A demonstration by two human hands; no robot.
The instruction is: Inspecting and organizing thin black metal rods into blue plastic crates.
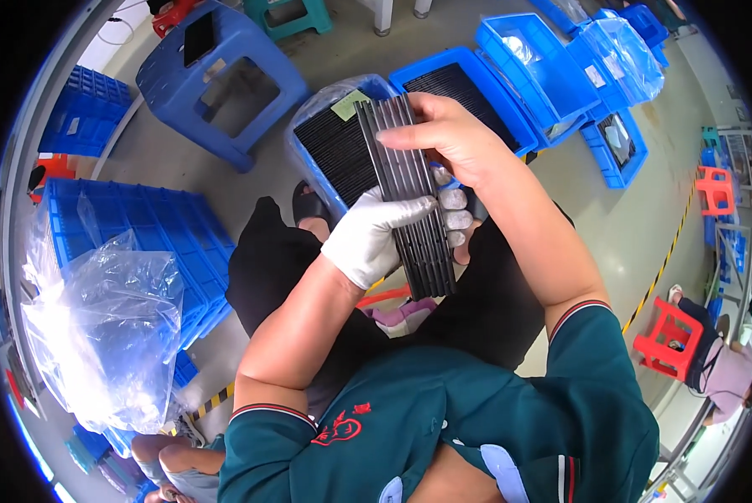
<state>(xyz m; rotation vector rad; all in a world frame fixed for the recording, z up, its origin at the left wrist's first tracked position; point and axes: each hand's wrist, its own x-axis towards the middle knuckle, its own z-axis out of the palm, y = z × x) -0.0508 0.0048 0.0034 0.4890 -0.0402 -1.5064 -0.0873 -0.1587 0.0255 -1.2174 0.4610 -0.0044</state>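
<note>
A bundle of thin black rods (409, 189), laid side by side, is held up in front of me over my lap. My left hand (374, 233), in a white glove, wraps round its lower half; the gloved fingers come out on the right side. My bare right hand (447, 138) grips the upper end, thumb across the front and fingers behind, partly hidden. Just beyond, a blue bin (304, 180) lined with clear plastic holds rows of similar black rods (334, 155) and a yellow-green paper slip (348, 104). Right of it, another blue bin (523, 138) holds more rods.
A blue stool (162, 75) with a dark phone (199, 38) stands at far left. Stacked blue crates (141, 218) with a clear plastic bag (111, 327) are at my left. More blue bins (560, 101) stand at far right. Another person (728, 377) is by a red stool (668, 338).
</note>
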